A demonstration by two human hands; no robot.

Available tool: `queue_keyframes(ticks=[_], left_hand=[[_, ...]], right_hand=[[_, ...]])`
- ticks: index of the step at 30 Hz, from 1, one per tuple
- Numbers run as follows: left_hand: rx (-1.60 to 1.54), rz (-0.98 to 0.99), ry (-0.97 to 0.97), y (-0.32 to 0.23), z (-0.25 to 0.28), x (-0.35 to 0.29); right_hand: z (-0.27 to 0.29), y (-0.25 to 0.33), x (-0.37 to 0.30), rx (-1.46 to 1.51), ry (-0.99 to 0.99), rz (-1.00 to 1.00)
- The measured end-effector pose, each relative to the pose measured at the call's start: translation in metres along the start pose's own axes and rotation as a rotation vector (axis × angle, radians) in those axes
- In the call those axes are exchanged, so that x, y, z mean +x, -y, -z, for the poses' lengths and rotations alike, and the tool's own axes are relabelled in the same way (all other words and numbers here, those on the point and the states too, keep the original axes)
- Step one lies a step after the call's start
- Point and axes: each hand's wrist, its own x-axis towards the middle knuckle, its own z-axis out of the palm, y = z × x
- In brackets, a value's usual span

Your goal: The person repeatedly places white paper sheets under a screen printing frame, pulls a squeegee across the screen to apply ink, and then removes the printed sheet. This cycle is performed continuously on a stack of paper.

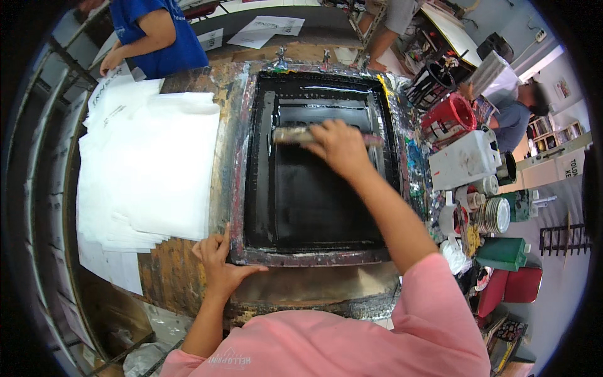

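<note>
A screen printing frame [308, 258] lies flat on the worktable in front of me, its mesh coated in wet black ink. My right hand [337, 146] grips a squeegee [293, 135] from above. The squeegee lies crosswise over the far half of the mesh, and the hand covers its middle. At the frame's near left corner rests my left hand [220, 259], thumb and index finger stretched apart along its two edges, holding nothing. A large pile of white sheets [162, 163] sits to the left of the frame.
Along the right stand a red bucket [450, 117], a white jerrycan [463, 159], a green container [502, 253] and several jars. Hinge clamps [281, 59] sit at the frame's far edge. A person in blue [160, 38] stands far left by the sheets; other people are beyond.
</note>
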Motion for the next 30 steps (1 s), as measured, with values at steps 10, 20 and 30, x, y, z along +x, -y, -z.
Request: queue_keyframes(ticks=[10, 20, 30], left_hand=[[-0.286, 0.033, -0.034, 0.004, -0.006, -0.008], [-0.193, -0.016, -0.073, 0.007, -0.006, -0.011], [-1.017, -0.157, -0.582, -0.081, 0.075, 0.116]], right_hand=[[-0.008, -0.065, 0.083, -0.025, 0.071, 0.026], [0.100, 0.113, -0.114, -0.044, 0.217, -0.052], [0.242, 0.122, -0.013, -0.274, -0.376, 0.030]])
